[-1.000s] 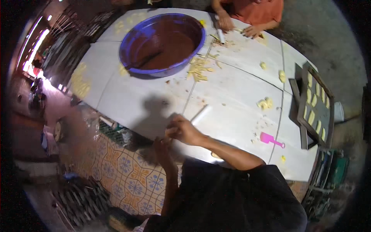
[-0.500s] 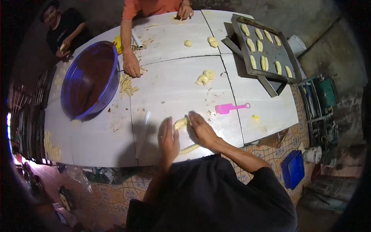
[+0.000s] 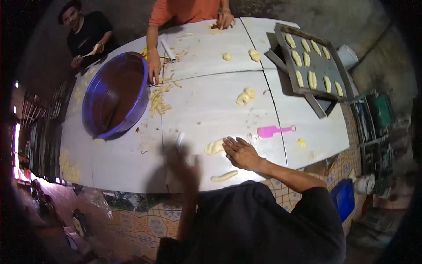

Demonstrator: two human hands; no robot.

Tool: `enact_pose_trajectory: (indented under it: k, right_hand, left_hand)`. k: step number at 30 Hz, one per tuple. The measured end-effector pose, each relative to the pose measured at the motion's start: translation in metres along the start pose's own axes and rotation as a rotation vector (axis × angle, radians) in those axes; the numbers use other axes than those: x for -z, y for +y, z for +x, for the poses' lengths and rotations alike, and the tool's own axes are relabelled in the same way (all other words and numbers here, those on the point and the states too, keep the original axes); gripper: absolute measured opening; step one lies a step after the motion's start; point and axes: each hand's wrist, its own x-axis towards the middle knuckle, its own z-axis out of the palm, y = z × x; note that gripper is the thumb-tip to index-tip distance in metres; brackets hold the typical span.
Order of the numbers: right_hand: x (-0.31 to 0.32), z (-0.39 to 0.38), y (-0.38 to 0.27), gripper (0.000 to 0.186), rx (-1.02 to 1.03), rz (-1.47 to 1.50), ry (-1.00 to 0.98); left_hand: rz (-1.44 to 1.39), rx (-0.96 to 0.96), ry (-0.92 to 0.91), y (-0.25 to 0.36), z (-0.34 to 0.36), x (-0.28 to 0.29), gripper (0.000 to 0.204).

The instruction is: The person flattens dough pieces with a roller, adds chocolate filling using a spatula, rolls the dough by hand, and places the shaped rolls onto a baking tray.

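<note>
My right hand (image 3: 241,153) lies palm down, fingers stretched out, touching the right end of an oval piece of pale dough (image 3: 213,147). My left hand (image 3: 182,165) is smeared by motion, lifted left of that dough near a white roller (image 3: 180,138) that it partly hides; its finger shape is unclear. A thin dough strip (image 3: 223,176) rests at the table's near edge below my right hand. Right of the oval piece is a pink scraper (image 3: 272,130). Farther back sit small dough lumps (image 3: 246,94).
The tiled white table (image 3: 307,149) carries a purple basin of brown mixture (image 3: 143,99) at left, dough scraps (image 3: 159,103), another white roller (image 3: 168,49), and, at right, a metal tray (image 3: 343,75) of shaped dough. Two co-workers, in orange (image 3: 184,11) and black (image 3: 88,35), handle dough across the table.
My left hand has swung left from the dough toward the white roller. My right hand now lies flatter on the dough. The view has turned since the earliest frame.
</note>
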Motion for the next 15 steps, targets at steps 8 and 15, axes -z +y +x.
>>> enact_pose_trajectory:
  k: [8,15]
  right_hand:
    - [0.047,-0.002,-0.001,0.041,0.051,0.232,0.285]
    - [-0.004,0.001,0.029,0.034,-0.051,0.193,0.294]
  left_hand:
    - [-0.024,-0.336,-0.334,-0.014,-0.002,0.039,0.042]
    - [0.031,-0.468,0.028,0.042,-0.005,-0.018,0.04]
